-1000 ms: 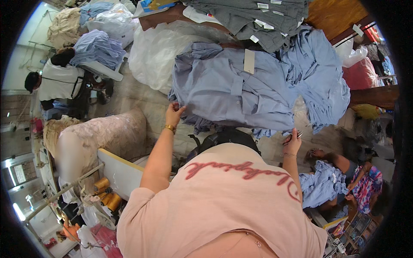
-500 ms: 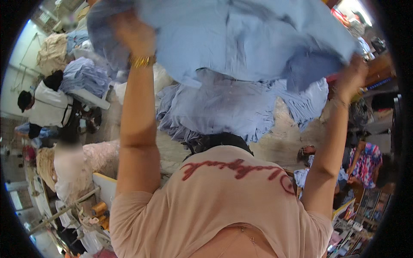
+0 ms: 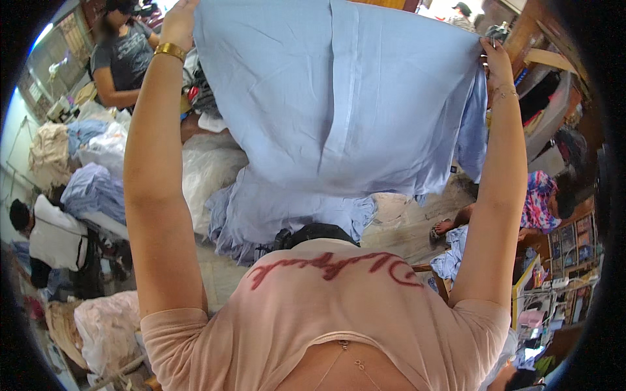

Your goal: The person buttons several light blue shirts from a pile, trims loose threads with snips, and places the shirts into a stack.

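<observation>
A light blue shirt (image 3: 404,98) hangs spread wide in front of me, with a placket-like strip running down its middle. My left hand (image 3: 178,25) is closed on its upper left corner; the fingertips are partly cut off by the picture's top. At the upper right corner, my right hand (image 3: 498,60) pinches the cloth between thumb and fingers. Both arms are raised and stretched out. Below the shirt's lower edge, a heap of similar blue garments (image 3: 280,208) lies close in front of my body.
Clear plastic wrapping (image 3: 210,171) is bunched left of the heap. A person in a dark T-shirt (image 3: 127,58) stands far left, and another in a white top (image 3: 59,231) is lower down. Stacked blue cloth (image 3: 96,190) lies between them. Someone in a colourful top (image 3: 538,202) is at right.
The shirt has gone from blurred and billowing to hanging flatter and stretched between my hands. Both hands are higher, and the view has shifted, showing the person at far left.
</observation>
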A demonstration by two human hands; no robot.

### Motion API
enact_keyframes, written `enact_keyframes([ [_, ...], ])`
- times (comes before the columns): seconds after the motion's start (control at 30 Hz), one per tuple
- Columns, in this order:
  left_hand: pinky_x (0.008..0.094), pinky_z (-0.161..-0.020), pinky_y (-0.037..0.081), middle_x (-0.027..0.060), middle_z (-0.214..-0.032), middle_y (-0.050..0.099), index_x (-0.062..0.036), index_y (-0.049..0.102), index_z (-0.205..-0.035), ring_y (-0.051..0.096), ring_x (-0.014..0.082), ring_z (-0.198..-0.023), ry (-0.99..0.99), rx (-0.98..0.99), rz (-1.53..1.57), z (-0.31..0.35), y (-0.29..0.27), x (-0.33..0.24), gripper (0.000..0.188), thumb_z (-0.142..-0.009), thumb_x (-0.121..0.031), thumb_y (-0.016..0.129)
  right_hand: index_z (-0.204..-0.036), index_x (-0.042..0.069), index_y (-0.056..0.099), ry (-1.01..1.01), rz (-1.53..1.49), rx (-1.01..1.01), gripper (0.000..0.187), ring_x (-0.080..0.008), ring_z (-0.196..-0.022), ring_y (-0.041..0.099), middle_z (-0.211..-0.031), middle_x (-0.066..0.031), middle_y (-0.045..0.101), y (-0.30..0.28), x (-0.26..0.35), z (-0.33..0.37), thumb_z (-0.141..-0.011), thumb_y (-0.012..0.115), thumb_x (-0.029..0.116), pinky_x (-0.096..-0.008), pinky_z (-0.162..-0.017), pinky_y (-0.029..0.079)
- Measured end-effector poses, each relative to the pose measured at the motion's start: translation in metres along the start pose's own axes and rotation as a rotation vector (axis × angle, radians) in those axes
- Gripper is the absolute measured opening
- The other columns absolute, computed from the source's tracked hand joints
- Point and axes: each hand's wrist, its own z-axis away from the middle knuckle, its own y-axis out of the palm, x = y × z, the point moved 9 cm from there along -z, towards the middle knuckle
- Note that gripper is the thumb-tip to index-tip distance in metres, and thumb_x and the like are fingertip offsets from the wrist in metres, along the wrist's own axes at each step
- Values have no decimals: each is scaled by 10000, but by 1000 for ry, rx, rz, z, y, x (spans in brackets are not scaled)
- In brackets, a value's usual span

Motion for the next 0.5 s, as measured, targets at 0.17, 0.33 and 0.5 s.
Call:
enact_keyframes([
  [0.17, 271, -693, 434, 74, -902, 593, 7, 560, -981, 548, 159, -769, 91, -133, -216, -21, 24, -14, 287, -785, -201, 584, -1019, 14, 556, -66, 333, -131, 378, -152, -716, 553, -867, -111, 601, -43, 19, -16, -788, 533, 312, -287, -634, 440],
  [0.33, 246, -741, 419, 59, -933, 594, -11, 570, -997, 538, 145, -840, -4, 11, 183, -32, 74, -4, 240, -775, -104, 582, -987, 83, 591, -205, 526, -271, 350, -226, -728, 578, -762, -126, 609, -87, 31, -19, -767, 548, 353, -316, -667, 429],
  [0.5, 275, -805, 422, 56, -1044, 547, -40, 497, -1125, 528, 156, -925, -150, 235, 425, -43, 110, -9, 333, -811, -141, 544, -969, 74, 603, -126, 603, -155, 327, -213, -748, 577, -769, -119, 614, -101, 37, -22, -747, 589, 314, -301, -677, 419],
])
